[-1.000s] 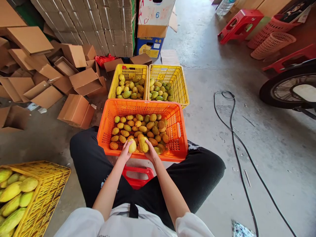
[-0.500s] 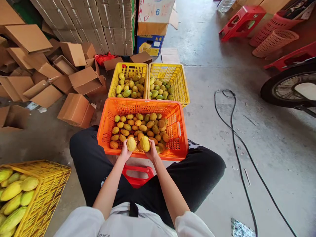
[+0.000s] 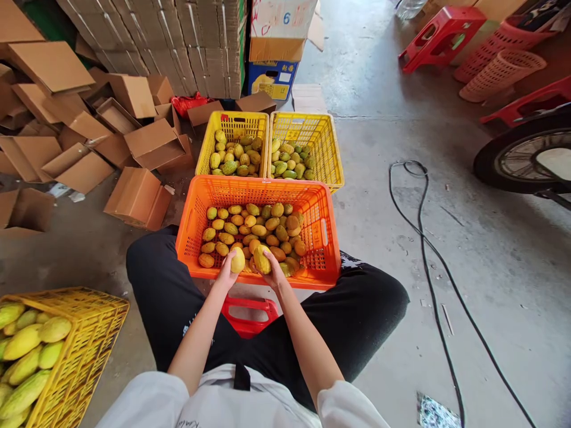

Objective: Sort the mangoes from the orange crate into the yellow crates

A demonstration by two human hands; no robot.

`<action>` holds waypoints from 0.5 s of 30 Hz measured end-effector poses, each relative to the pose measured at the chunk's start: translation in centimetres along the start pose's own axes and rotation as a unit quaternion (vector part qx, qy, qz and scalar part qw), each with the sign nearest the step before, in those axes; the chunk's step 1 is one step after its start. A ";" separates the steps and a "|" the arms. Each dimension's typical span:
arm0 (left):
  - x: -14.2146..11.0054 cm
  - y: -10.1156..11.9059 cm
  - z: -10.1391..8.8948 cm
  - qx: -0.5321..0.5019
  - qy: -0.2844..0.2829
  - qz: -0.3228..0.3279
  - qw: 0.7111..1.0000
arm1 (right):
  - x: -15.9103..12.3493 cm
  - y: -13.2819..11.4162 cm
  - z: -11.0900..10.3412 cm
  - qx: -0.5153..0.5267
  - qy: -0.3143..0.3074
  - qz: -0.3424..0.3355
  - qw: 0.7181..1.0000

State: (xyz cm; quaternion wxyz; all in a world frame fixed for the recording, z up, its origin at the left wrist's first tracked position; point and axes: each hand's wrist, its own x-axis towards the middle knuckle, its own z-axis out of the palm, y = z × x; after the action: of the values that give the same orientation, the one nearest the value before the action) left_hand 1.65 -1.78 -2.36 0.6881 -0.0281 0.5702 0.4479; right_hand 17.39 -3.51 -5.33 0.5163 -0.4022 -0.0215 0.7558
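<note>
In my left hand point(image 3: 228, 270) I hold a yellow melon-like fruit point(image 3: 238, 260), fingers wrapped around its left side. My right hand point(image 3: 274, 271) is closed on another fruit point(image 3: 262, 260), yellow with greenish streaks, its thumb across the top. Both fruits are close together above the near side of an orange plastic crate point(image 3: 328, 205). Inside the crate lie many similar oval fruits point(image 3: 259, 230), yellow, orange and greenish, in rough rows at the left and heaped at the right. The undersides of the held fruits are hidden.
Two yellow crates point(image 3: 336, 148) of fruit stand behind the orange one. Another yellow crate point(image 3: 89, 333) at lower left holds larger yellow-green fruits. Cardboard boxes point(image 3: 138, 196) litter the left floor. A red stool point(image 3: 252, 324) shows between my legs. A black cable point(image 3: 426, 255) and a wheel point(image 3: 513, 154) are right.
The fruit in my right hand has turned, showing a greener, streaked side. The fruit in my left hand has turned slightly. Both hands remain in nearly the same place.
</note>
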 end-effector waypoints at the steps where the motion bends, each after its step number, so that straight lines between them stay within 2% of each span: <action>1: 0.1 0.0 0.0 -0.001 0.007 -0.009 1.000 | -0.1 -0.1 0.1 0.010 0.008 0.014 1.000; 4: 0.2 0.1 0.0 -0.007 -0.009 -0.031 0.999 | -0.3 -0.5 0.5 0.038 0.014 0.042 0.998; 8: 0.3 0.2 0.2 -0.027 -0.042 -0.045 0.998 | -0.4 -0.9 0.8 0.048 0.006 0.048 0.998; 11: 0.3 0.2 0.1 -0.042 -0.041 -0.065 0.996 | -0.4 -0.9 0.9 0.038 0.009 0.036 0.999; 15: 0.3 0.3 -0.2 -0.069 -0.071 -0.082 0.992 | 0.0 -0.4 0.6 0.021 0.026 0.016 0.999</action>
State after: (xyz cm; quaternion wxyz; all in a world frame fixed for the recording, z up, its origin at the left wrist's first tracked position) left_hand 1.29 -1.50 -2.56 0.7576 -0.0904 0.4834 0.4292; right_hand 17.37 -3.09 -4.77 0.5127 -0.4110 0.0137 0.7537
